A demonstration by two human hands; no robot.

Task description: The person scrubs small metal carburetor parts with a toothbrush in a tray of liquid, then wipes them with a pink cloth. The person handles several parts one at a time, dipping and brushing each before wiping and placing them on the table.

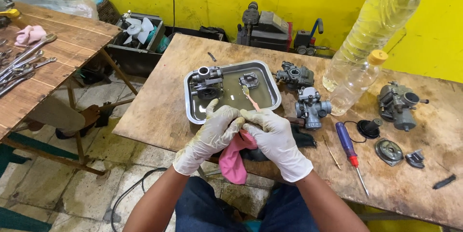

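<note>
Head camera is looking down at two gloved hands meeting just in front of the metal tray (270,80), at the near edge of the wooden table (159,116). The left hand (212,133) is curling closed around a pink cloth (235,162), which is hanging down below the table edge, while the right hand (275,138) is pinching shut on the handle of a pink toothbrush (251,98), its bristle end reaching back over the tray's shallow liquid, probably so drips fall inside. Whether a small part is also being gripped between the fingers is hard to tell, since the gloves are covering it. Inside the tray, carburetor pieces (206,82) are sitting in the liquid, seemingly soaking. Right of the tray, two more carburetors (306,94) are standing on the bare wood, beside a large plastic bottle (376,25) of yellowish fluid and a smaller bottle (357,82). Farther right of the tray, a blue-handled screwdriver (349,147) is lying within easy reach.
</note>
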